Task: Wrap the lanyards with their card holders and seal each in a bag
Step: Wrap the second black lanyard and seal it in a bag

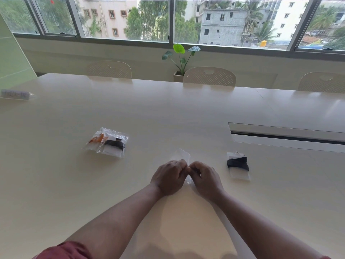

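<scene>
— Clear bag (181, 155), empty, near front middle of the pale bench (186, 113)?
— Yes. Pinched at its near edge by curled fingers of left hand (169, 177) and right hand (204, 179), knuckles up.
— Beside?
— Wrapped black lanyard (238, 163) right, two sealed bags (106, 142) left. Windows (168, 19) behind.
</scene>
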Demonstrator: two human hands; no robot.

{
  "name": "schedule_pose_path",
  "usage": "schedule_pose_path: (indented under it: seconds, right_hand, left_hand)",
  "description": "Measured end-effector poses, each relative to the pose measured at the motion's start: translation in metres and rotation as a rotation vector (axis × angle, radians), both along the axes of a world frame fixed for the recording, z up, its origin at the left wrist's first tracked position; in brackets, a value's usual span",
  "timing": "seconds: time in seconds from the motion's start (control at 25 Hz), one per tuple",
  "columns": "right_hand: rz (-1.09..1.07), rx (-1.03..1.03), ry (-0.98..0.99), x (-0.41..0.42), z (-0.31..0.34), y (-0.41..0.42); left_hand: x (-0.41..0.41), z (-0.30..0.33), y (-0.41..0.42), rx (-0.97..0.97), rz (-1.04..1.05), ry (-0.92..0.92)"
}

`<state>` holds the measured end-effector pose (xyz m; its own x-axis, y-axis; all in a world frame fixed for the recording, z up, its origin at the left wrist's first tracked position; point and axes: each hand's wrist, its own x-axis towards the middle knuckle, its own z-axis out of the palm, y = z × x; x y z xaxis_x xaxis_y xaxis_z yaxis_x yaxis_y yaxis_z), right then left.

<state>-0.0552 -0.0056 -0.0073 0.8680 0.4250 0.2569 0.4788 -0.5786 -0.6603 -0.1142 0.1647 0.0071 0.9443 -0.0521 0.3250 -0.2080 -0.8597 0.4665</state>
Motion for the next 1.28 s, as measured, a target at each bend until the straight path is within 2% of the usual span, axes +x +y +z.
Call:
schedule_pose_path:
  seconds: [0.24,0.6,1.28]
  right_hand:
    - [-0.023,0.048,0.03,-0.0004,0.0017,0.0006]
    - [-0.016,0.01,0.027,-0.0004,0.0012,0.0002]
    - [-0.019,-0.032,0.003,-0.0037,0.0049,0.0011]
  left_hand:
    - [0.0026,-0.0016,0.0012,-0.042,0.015,0.006]
    - [0.0054,0.0014,0.0039,-0.074,-0.006,0.102]
    - [0.005,-0.0025,0.0006,-0.01,0.013,0.007]
